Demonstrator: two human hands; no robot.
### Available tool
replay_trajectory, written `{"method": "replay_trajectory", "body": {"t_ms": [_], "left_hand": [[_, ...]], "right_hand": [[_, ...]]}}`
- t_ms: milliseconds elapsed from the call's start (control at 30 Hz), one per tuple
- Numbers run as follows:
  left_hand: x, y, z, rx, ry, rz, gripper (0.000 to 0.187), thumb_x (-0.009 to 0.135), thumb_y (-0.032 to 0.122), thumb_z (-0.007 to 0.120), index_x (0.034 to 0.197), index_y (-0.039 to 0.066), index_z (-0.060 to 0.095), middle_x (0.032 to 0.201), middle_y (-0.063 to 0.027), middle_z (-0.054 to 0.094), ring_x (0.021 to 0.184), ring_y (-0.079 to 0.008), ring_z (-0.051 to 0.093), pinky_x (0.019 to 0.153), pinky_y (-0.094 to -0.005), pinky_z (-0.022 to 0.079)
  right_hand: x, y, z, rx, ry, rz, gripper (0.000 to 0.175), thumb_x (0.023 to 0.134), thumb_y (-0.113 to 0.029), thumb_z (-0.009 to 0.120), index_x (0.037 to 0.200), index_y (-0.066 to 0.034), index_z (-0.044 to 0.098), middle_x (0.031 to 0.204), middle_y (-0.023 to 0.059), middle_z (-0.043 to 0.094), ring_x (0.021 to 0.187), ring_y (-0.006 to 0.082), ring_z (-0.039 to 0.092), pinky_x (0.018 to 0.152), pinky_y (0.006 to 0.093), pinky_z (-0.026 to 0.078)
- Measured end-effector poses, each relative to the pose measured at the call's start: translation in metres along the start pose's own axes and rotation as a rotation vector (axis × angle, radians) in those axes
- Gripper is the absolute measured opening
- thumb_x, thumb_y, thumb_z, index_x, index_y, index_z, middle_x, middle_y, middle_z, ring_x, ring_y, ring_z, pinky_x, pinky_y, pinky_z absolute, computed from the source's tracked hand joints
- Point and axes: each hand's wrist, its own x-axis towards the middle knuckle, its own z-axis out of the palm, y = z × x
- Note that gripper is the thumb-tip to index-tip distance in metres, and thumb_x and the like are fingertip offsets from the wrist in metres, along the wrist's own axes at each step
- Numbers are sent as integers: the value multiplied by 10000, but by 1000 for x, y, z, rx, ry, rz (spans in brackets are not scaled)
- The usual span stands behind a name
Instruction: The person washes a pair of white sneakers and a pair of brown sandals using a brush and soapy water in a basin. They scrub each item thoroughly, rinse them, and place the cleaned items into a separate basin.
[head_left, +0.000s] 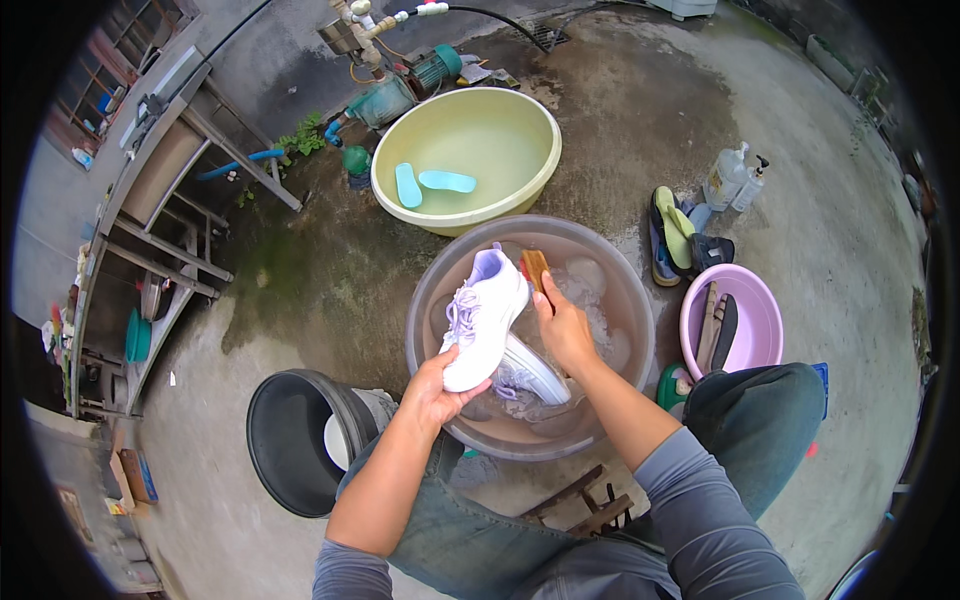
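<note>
By its toe, my left hand (441, 386) holds a white sneaker (491, 315) with lilac laces and lining above a large round basin (637, 315). A wooden-backed scrub brush (535, 266) is gripped in my right hand (564, 326), beside the heel of that sneaker. The brush's bristles are mostly hidden, so I cannot tell whether they touch the shoe. Underneath, a second white and lilac sneaker (529, 375) lies tilted in the basin's cloudy, sudsy water.
Beyond stands a yellow tub (510, 127) of water with two turquoise insoles (447, 181). At right are a pink basin (761, 322), flip-flops (675, 232) and pump bottles (726, 178). A black bucket (289, 442) sits at left. A water pump (382, 101) stands behind.
</note>
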Motion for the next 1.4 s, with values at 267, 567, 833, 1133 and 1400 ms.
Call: {"method": "replay_trajectory", "body": {"t_ms": [267, 567, 833, 1133, 1400], "left_hand": [[-17, 11, -3, 890, 197, 684, 477, 877, 212, 704, 1255, -11, 518, 1108, -196, 672, 976, -300, 679, 850, -399, 531], [-15, -5, 12, 1205, 249, 865, 449, 857, 215, 709, 1237, 80, 512, 975, -248, 685, 922, -427, 666, 769, -476, 524], [-4, -17, 12, 1314, 294, 1001, 469, 859, 228, 707, 1268, 124, 503, 898, -232, 691, 841, -442, 660, 714, -505, 517], [-6, -16, 18, 1344, 309, 966, 428, 851, 229, 730, 1226, 128, 549, 936, -214, 697, 892, -417, 671, 726, -473, 527], [-14, -14, 17, 1512, 308, 1006, 421, 852, 214, 728, 1232, 145, 558, 900, -206, 697, 848, -411, 674, 691, -477, 528]], "right_hand": [[19, 84, -3, 354, -162, 411, 495, 999, -370, 527, 1469, -233, 455, 861, 71, 638, 569, 153, 553, 509, 314, 470], [-68, -25, -10, 123, -111, -277, 470, 979, -332, 563, 1437, -249, 495, 895, 211, 682, 786, 309, 673, 765, 372, 530], [-39, -60, -42, -129, -126, -218, 457, 976, -367, 538, 1408, -220, 522, 903, 239, 691, 858, 404, 678, 787, 456, 523], [-26, -46, -55, -261, -38, -147, 448, 976, -391, 518, 1402, -253, 525, 931, 228, 695, 888, 415, 666, 817, 469, 512], [-48, -53, -56, -285, -49, -175, 447, 970, -348, 563, 1401, -234, 527, 937, 217, 697, 869, 403, 678, 792, 438, 527]]}}
